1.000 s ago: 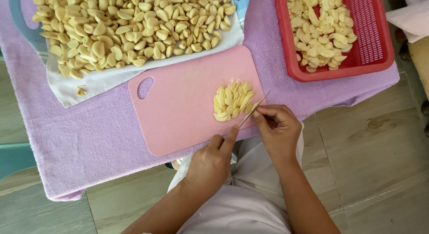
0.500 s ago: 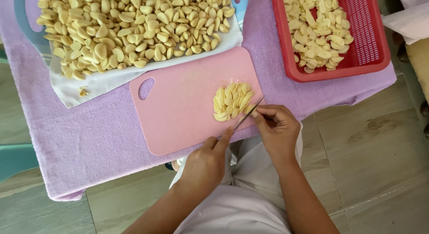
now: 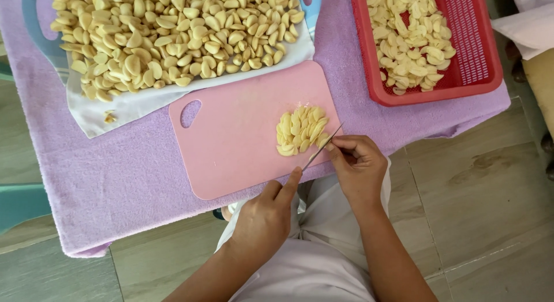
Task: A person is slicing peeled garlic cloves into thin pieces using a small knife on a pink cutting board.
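Slices (image 3: pixel 301 130) on board (image 3: pixel 242 146), basket (image 3: pixel 479 54) right

a home food-prep corner: tiled floor (image 3: pixel 479 186), towel-covered low table (image 3: pixel 115 175), pink cutting board (image 3: pixel 242 134)

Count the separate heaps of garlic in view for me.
3: whole cloves on the white-lined tray top left, slices in the red basket top right, a small sliced heap on the pink cutting board.
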